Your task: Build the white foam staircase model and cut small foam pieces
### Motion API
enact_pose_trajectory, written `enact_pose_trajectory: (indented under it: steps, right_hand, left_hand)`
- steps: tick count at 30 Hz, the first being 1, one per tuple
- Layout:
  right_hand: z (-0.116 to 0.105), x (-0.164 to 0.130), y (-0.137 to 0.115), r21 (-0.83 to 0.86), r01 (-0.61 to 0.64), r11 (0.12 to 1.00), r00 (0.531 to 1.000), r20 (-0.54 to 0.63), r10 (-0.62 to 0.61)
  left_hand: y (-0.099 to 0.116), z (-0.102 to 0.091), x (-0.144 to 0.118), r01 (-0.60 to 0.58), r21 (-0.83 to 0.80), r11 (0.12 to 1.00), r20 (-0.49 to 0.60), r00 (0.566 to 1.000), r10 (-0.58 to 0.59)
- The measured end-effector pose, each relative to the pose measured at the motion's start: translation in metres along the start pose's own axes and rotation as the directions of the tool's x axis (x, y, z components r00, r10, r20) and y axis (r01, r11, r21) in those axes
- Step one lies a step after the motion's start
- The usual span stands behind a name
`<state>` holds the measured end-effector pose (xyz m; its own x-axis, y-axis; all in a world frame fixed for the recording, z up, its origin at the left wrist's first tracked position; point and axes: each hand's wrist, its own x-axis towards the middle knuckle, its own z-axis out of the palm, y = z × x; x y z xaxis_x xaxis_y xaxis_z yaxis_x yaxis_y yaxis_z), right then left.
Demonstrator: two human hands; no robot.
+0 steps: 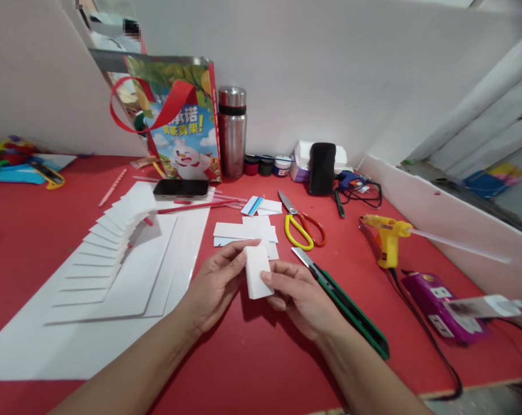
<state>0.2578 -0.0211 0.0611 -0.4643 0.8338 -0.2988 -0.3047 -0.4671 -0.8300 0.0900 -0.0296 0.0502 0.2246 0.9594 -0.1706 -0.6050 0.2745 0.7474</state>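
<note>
- Pinching a small white card stack (257,272) at the centre of the frame, the left hand (215,282) grips its upper left edge, while the right hand (296,288) has its thumb on the face near the lower right corner and fingers curled behind.
- Layers show along the stack's side (whether glued or loose, I cannot tell); if loose, an uneven squeeze could shear them out of line.
- Just right of the right hand, the green cutter (351,311) lies with its blade bared; a careless sweep that way could mean a cut.
- Farther up, scissors (294,214) lie handles toward the person, so a hasty reach might drag them along.
- At the right of the frame, the glue gun (388,239) could topple if an arm snagged its black cord (398,284).
- Left of centre, the stepped white construction (101,248) looks easy for the left forearm to knock.
- Edges: the red table (244,369) ends at the lower right, near the cord's loop; a white wall (287,69) closes off the back.
- Open room: bare red surface lies between the forearms at lower centre; beyond the stack, loose white pieces (226,230) crowd the way.
</note>
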Motion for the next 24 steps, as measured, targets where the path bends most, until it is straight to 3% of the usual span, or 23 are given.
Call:
enact_pose_trajectory:
  steps: [3, 6, 8, 10, 12, 14, 18, 24]
  right_hand:
    - [0.000, 0.000, -0.001, -0.050, 0.032, 0.998, 0.999, -0.022, -0.033]
    - [0.000, 0.000, 0.001, -0.149, 0.075, 0.986, 0.994, -0.064, -0.086]
    - [-0.001, 0.000, 0.003, -0.263, 0.113, 0.958, 0.986, -0.091, -0.141]
    - [-0.002, 0.000, 0.006, -0.389, 0.143, 0.910, 0.973, -0.112, -0.201]
    - [-0.003, 0.000, 0.007, -0.489, 0.151, 0.859, 0.963, -0.125, -0.240]
    - [-0.003, 0.000, 0.007, -0.546, 0.146, 0.825, 0.958, -0.131, -0.256]
    - [-0.003, 0.000, 0.007, -0.588, 0.121, 0.800, 0.955, -0.152, -0.256]
    - [-0.003, -0.002, 0.008, -0.613, 0.103, 0.783, 0.949, -0.176, -0.262]
  left_hand:
    - [0.002, -0.001, 0.000, 0.000, 0.099, 0.995, 0.004, 1.000, -0.001]
    - [0.010, -0.002, -0.002, -0.106, 0.401, 0.910, -0.031, 0.991, 0.129]
    - [0.016, -0.002, -0.005, -0.255, 0.677, 0.690, 0.041, 0.950, 0.311]
    - [0.022, -0.003, -0.008, -0.386, 0.842, 0.378, 0.227, 0.888, 0.401]
    - [0.024, -0.005, -0.011, -0.451, 0.883, 0.131, 0.383, 0.852, 0.357]
    - [0.023, -0.007, -0.012, -0.466, 0.885, 0.004, 0.447, 0.851, 0.275]
    - [0.017, -0.009, -0.012, -0.463, 0.883, -0.078, 0.469, 0.864, 0.186]
    - [0.011, -0.004, -0.013, -0.450, 0.880, -0.154, 0.474, 0.860, 0.192]
